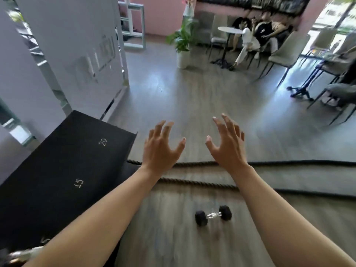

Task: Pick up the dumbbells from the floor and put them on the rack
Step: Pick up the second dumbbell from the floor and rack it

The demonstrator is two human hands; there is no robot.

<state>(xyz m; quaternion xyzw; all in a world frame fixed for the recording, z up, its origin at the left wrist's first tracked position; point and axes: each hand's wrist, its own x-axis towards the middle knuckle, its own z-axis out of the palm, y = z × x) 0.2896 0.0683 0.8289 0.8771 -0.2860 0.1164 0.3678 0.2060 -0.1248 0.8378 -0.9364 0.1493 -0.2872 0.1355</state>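
Observation:
A small dumbbell with black hex heads and a chrome handle lies on the wood floor between my forearms. The black rack slopes along the left, its top marked 15 and 20, and a chrome dumbbell handle shows at its near bottom-left end. My left hand and my right hand are stretched forward above the floor with fingers spread, holding nothing, well beyond the dumbbell.
A thick black rope lies in two strands across the floor under my wrists. A grey partition stands behind the rack. A potted plant, a round table, chairs and seated people fill the back right.

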